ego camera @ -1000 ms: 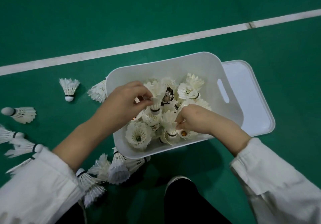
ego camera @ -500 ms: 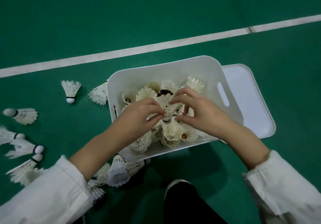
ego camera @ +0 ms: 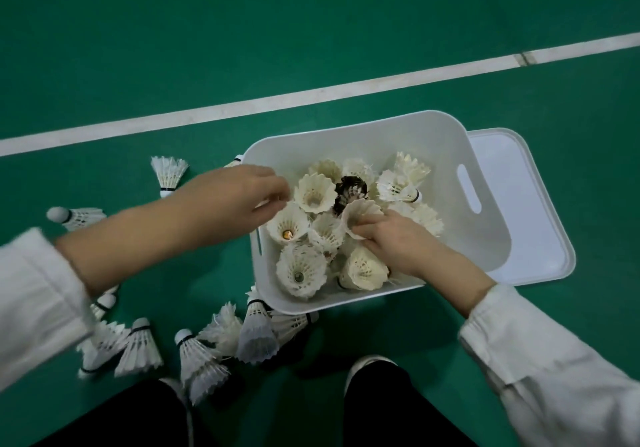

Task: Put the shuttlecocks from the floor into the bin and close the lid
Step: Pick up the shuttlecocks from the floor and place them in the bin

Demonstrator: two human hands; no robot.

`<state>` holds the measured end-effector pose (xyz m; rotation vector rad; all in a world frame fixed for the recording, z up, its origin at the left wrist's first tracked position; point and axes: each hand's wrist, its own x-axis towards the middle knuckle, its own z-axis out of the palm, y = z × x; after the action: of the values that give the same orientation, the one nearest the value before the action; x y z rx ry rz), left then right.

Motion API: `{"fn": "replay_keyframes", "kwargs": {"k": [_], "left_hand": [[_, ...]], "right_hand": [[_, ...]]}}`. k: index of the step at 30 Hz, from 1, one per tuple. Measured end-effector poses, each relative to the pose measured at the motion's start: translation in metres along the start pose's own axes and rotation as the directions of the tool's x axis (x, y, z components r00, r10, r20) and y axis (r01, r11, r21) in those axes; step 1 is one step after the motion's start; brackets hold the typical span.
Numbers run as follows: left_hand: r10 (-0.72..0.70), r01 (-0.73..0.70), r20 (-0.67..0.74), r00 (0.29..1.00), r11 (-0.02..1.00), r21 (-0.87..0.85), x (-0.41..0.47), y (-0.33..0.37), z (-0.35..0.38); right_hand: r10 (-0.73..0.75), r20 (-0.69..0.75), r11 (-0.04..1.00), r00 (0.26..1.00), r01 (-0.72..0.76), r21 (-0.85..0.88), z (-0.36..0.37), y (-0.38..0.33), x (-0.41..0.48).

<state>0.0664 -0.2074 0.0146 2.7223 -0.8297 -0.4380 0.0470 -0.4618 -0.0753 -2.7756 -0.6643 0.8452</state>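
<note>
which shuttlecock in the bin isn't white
The dark shuttlecock near the middle of the bin, just beyond the white shuttlecock the right hand grips. Its feathers are blackish; all the others in the bin are white or cream.

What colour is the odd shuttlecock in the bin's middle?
Black shuttlecock, amid white ones in the bin; head view shows it.

White shuttlecocks [ego camera: 313, 193], white bin [ego camera: 346, 141], green floor [ego camera: 207, 30]
</note>
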Motion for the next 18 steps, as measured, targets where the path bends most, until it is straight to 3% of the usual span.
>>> {"fn": "replay_keyframes", "kwargs": {"k": [5, 9, 14, 18], "left_hand": [[-0.037, 0.029, 0.08, 0.996, 0.995, 0.092, -0.027, -0.026, -0.009], [-0.071, 0.063, 0.09, 0.993, 0.995, 0.082, -0.045, -0.037, -0.006], [-0.137, 0.136, 0.059, 0.989, 0.99, 0.025, -0.068, -0.05, 0.004], [-0.272, 0.275, 0.086, 0.958, 0.961, -0.017, -0.089, -0.071, 0.02]], "right_hand": [[0.053, 0.086, 0.996, 0.995, -0.047, -0.077, -0.019, -0.015, 0.0], [0.094, -0.078, 0.97, 0.992, -0.109, -0.218, -0.054, -0.035, -0.009], [-0.157, -0.263, 0.978, 0.952, 0.114, -0.173, -0.088, -0.083, -0.007], [-0.339, -0.201, 0.935, 0.919, 0.306, -0.179, -0.084, -0.138, 0.019]]}}
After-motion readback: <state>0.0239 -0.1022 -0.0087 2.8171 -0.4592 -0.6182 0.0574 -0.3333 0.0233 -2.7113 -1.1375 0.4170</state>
